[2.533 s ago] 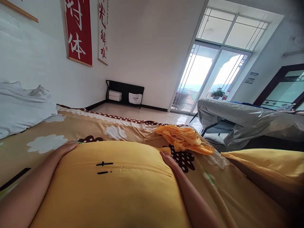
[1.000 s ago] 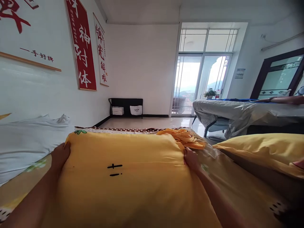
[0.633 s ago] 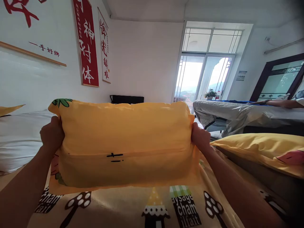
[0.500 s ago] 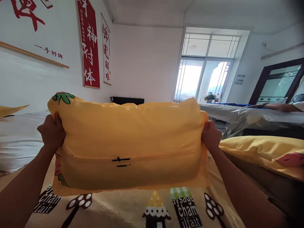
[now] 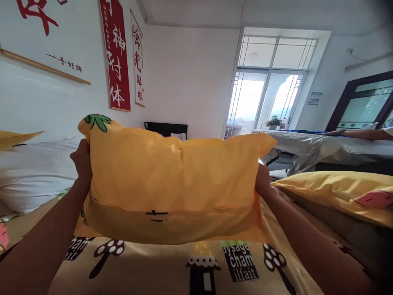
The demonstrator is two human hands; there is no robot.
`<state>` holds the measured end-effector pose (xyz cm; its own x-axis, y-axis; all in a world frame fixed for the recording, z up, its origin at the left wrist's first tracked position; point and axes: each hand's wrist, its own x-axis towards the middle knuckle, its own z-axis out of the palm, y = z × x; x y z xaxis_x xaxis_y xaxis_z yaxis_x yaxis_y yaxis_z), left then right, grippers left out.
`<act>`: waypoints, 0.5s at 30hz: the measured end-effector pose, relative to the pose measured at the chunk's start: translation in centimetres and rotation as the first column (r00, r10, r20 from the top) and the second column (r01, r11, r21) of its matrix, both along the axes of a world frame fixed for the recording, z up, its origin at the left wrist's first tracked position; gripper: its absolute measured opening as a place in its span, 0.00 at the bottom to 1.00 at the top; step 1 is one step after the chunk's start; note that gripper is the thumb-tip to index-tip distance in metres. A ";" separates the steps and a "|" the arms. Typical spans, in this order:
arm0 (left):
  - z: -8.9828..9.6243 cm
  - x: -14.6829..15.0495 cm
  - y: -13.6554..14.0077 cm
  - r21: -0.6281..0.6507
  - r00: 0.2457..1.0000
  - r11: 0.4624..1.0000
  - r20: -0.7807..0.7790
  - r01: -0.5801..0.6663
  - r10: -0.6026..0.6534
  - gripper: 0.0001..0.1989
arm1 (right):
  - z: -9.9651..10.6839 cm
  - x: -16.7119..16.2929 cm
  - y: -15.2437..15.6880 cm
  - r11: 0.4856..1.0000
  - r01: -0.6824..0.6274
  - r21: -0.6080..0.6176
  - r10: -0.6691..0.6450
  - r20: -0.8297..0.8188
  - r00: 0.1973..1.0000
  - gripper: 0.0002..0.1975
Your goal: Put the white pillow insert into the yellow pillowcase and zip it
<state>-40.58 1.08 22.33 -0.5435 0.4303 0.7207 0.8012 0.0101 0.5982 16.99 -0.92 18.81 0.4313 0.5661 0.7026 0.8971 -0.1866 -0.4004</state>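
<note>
A yellow pillow (image 5: 175,176) is held up lengthwise in front of me, with a seam across its lower part and a green leaf print at its top left corner. My left hand (image 5: 82,162) is closed on its left end. On the opposite end, my right hand (image 5: 262,179) grips the edge, its fingers partly hidden by the cloth. The pillow's top dips in the middle. Beneath it lies a beige blanket (image 5: 153,268) printed with mushrooms, a small house and lettering.
To the right lies another yellow pillow (image 5: 334,190) with a pink print. A white pillow (image 5: 37,176) rests at the left. Beyond, a plastic-covered table (image 5: 344,149) stands near the window, with another person's arm (image 5: 365,133) over it. Scrolls (image 5: 118,61) hang on the left wall.
Both my hands have come closer together, so the pillow's top now sags in the middle and its right top corner sticks outward. The view has shifted slightly.
</note>
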 end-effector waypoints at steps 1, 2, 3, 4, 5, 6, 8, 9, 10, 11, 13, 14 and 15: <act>-0.2 -0.1 0.0 0.005 1.000 1.000 -0.009 -0.018 0.018 0.16 | -0.1 0.1 0.1 1.000 0.029 0.010 -0.029 -0.011 1.000 0.16; -0.4 -0.3 -0.1 0.020 0.999 0.998 -0.005 -0.053 0.054 0.17 | -0.2 0.3 0.1 0.997 0.071 0.023 -0.070 -0.035 0.997 0.16; -0.7 -0.5 -0.1 0.034 0.996 0.995 0.015 -0.093 0.092 0.17 | -0.3 0.6 0.1 0.995 0.095 0.042 -0.092 -0.074 0.993 0.17; -0.9 -0.8 0.0 0.051 0.992 0.991 0.041 -0.120 0.118 0.18 | -0.5 1.1 0.0 0.992 0.104 0.067 -0.095 -0.124 0.988 0.17; -1.3 -1.0 0.0 0.069 0.991 0.990 0.062 -0.126 0.122 0.18 | -0.7 1.6 0.0 0.991 0.095 0.095 -0.078 -0.174 0.982 0.16; -1.6 -1.2 0.1 0.089 0.991 0.989 0.075 -0.115 0.109 0.18 | -0.9 2.0 0.0 0.990 0.074 0.123 -0.046 -0.218 0.975 0.15; -2.5 -1.3 0.4 0.123 0.993 0.989 0.097 -0.077 0.066 0.18 | -1.4 2.9 0.0 0.987 0.012 0.160 0.034 -0.284 0.958 0.14; -3.0 -1.2 0.5 0.122 0.994 0.992 0.108 -0.044 0.031 0.19 | -1.7 3.3 0.1 0.986 -0.022 0.164 0.072 -0.307 0.949 0.13; -3.4 -1.1 0.6 0.111 0.991 0.994 0.132 0.003 -0.018 0.19 | -2.1 3.7 0.2 0.986 -0.064 0.156 0.113 -0.334 0.936 0.12; -3.9 -1.0 0.7 0.097 0.979 0.993 0.186 0.061 -0.078 0.20 | -2.5 3.9 0.3 0.982 -0.120 0.147 0.167 -0.373 0.913 0.12; -4.7 -0.7 1.0 0.096 0.896 0.969 0.368 0.229 -0.248 0.18 | -3.6 4.3 0.6 0.958 -0.257 0.130 0.288 -0.471 0.834 0.12; -4.9 -0.5 1.2 0.132 0.808 0.933 0.468 0.336 -0.358 0.15 | -4.1 4.3 0.8 0.937 -0.323 0.131 0.342 -0.522 0.781 0.13; -5.1 -0.4 1.5 0.195 0.689 0.877 0.552 0.440 -0.469 0.12 | -4.5 4.2 1.0 0.915 -0.377 0.140 0.386 -0.570 0.726 0.15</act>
